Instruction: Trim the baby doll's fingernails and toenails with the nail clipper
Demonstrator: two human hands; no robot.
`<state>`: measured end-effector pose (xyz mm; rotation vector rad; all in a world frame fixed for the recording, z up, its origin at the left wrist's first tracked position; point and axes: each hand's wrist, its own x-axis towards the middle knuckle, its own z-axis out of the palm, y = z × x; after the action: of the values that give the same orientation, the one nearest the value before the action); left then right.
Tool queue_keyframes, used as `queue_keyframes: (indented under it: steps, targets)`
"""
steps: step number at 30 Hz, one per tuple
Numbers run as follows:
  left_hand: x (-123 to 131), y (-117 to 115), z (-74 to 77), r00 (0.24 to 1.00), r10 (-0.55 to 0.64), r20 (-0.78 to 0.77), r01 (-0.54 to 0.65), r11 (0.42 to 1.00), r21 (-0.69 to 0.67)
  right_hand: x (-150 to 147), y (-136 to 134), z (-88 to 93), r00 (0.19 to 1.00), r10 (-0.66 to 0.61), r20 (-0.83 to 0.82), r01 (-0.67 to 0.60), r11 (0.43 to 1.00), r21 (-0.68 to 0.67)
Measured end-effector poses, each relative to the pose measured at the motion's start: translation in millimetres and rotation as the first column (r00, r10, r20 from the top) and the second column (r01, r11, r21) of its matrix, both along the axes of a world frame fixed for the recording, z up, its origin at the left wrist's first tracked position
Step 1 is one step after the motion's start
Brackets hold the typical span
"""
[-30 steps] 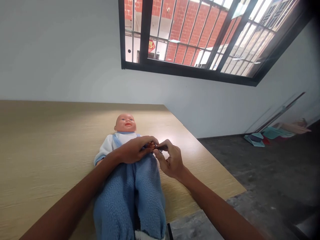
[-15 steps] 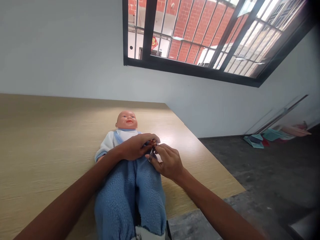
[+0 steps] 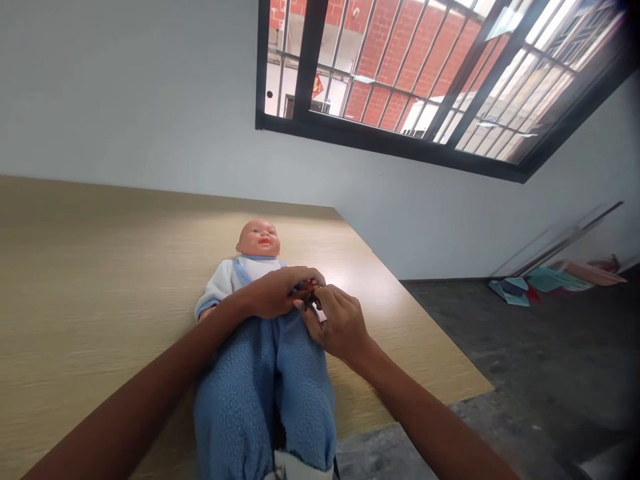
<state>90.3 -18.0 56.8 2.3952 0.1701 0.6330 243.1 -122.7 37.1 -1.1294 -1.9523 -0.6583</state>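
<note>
A baby doll (image 3: 263, 400) in fuzzy blue trousers and a white top with blue trim lies face up on the wooden table (image 3: 115, 267). Across its belly reaches my left hand (image 3: 280, 291), its fingers closed around the doll's small hand (image 3: 311, 285). On the right, my right hand (image 3: 340, 320) pinches a small dark item at the doll's fingers; the item is mostly hidden, with only a bit of metal showing. The fingertips of both hands nearly meet there.
The table's right edge runs diagonally beside my right forearm. Behind the table is a grey wall with a barred window (image 3: 390, 143). Teal and pink dustpans (image 3: 555, 279) and a long pole (image 3: 570, 240) are on the dark floor at the right.
The whole view has shifted slightly. The silvery item by my right thumb has turned and shows less of its length. Both hands remain at the doll's hand.
</note>
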Motion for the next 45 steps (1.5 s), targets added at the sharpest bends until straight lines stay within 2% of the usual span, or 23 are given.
queue_keyframes:
  steps: [12, 17, 22, 31, 38, 45]
  targets:
    - [-0.1, 0.9, 0.6, 1.000, -0.016, 0.003, 0.016, 1.000, 0.001, -6.0, 2.6, 5.9, 0.998, 0.008, -0.059, -0.012, 0.998, -0.055]
    - [-1.3, -2.1, 4.6, 1.000, -0.007, -0.014, 0.007, 0.999, -0.031, 3.4, 2.9, 1.9, 0.975, 0.082, -0.208, -0.095, 0.994, -0.055]
    - [-1.9, -3.3, 7.0, 1.000, 0.001, -0.029, -0.003, 0.998, -0.068, 22.8, 2.8, -6.6, 0.925, 0.173, -0.337, -0.174, 0.984, 0.025]
    - [-2.3, 0.3, 4.1, 1.000, -0.014, -0.019, 0.012, 0.993, -0.114, 24.0, 12.1, -10.7, 0.921, 0.305, -0.242, -0.304, 0.952, 0.044]
    - [-2.5, 1.0, 4.7, 1.000, -0.017, -0.009, 0.016, 0.995, -0.099, 21.2, 10.8, -9.5, 0.934, 0.289, -0.210, -0.288, 0.957, 0.037]
    - [-2.8, -0.7, 6.2, 1.000, -0.021, -0.012, 0.020, 0.994, -0.105, 17.8, 9.3, -6.9, 0.932, 0.239, -0.271, -0.248, 0.969, -0.002]
